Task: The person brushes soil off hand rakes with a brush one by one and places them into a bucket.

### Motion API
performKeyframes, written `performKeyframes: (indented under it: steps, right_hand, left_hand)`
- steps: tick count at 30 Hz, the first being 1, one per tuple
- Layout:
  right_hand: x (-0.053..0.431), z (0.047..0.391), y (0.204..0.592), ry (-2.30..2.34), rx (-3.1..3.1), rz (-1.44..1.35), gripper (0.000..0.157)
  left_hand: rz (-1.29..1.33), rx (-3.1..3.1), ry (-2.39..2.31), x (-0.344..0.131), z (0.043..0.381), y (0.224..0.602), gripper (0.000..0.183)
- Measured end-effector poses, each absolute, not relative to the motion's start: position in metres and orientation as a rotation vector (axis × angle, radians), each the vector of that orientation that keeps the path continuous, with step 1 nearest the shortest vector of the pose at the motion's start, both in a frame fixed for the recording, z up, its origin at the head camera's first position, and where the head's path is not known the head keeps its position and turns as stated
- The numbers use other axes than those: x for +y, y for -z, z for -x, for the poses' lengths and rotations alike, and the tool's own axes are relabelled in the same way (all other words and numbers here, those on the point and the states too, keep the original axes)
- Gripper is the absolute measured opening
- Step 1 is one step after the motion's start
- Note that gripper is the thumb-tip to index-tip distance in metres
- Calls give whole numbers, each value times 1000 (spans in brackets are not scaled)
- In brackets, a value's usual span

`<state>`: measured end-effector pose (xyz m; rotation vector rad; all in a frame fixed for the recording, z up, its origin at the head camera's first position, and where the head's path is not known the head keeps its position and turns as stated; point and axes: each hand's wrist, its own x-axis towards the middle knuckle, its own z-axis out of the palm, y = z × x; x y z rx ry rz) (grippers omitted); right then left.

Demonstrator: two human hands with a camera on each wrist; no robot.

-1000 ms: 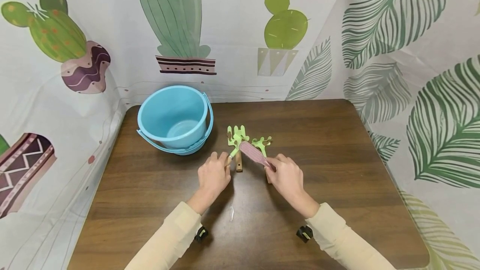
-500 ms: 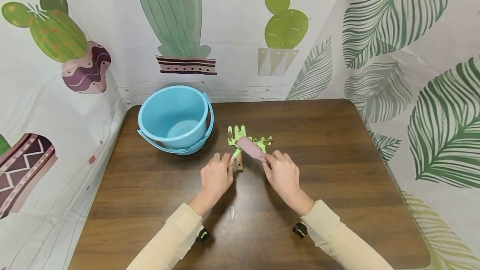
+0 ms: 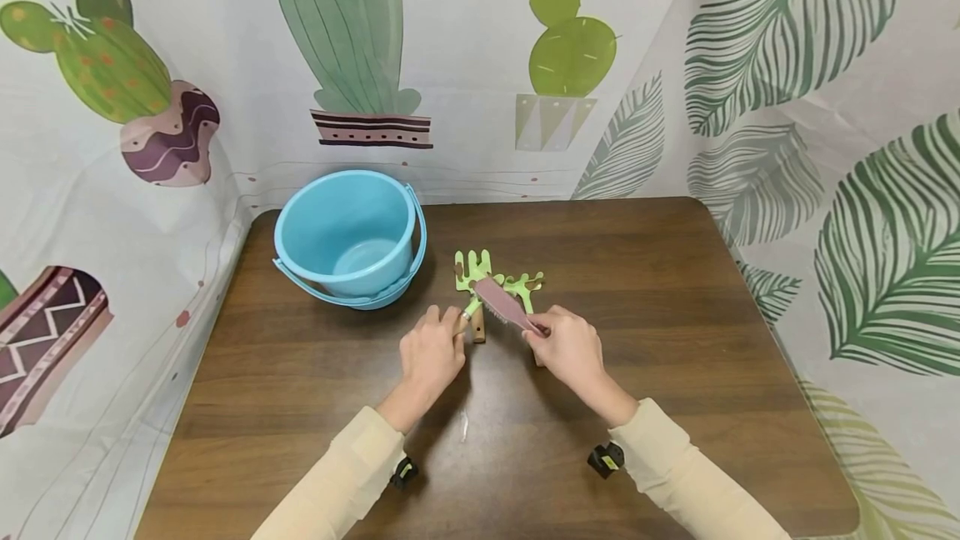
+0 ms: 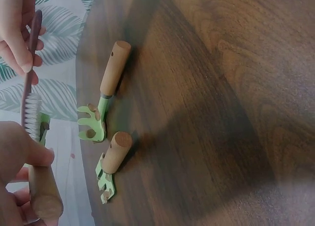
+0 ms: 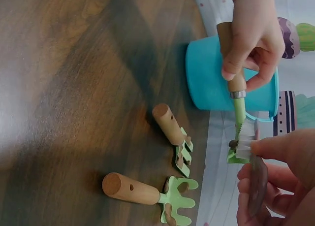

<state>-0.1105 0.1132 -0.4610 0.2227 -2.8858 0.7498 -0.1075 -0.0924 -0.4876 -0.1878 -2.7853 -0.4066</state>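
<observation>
**Brush (image 3: 501, 302) bristles against the green head of the raised garden tool (image 5: 238, 107)**

Your left hand (image 3: 432, 350) grips the raised garden tool by its wooden handle, fingers and thumb curled round it, and holds it up above the table (image 3: 637, 273). Your right hand (image 3: 568, 348) pinches the pink handle of the brush; its white bristles touch the tool's green head, where a dark brown lump shows. Below, two more tools lie on the wood: the left fork (image 5: 169, 125) and the right fork (image 5: 133, 188), near each other, both with wooden handles and brown patches on their green prongs. The blue bucket (image 3: 322, 223) stands upright beyond your left hand, its handle hanging down outside the rim.
</observation>
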Motion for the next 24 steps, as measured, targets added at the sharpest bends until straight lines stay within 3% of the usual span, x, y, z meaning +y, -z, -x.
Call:
performKeyframes:
  steps: [24]
  right_hand:
    - [117,106,460,-646,-2726,-304,21]
  left_hand:
    - [218,-2798,401,-93,110,487,26]
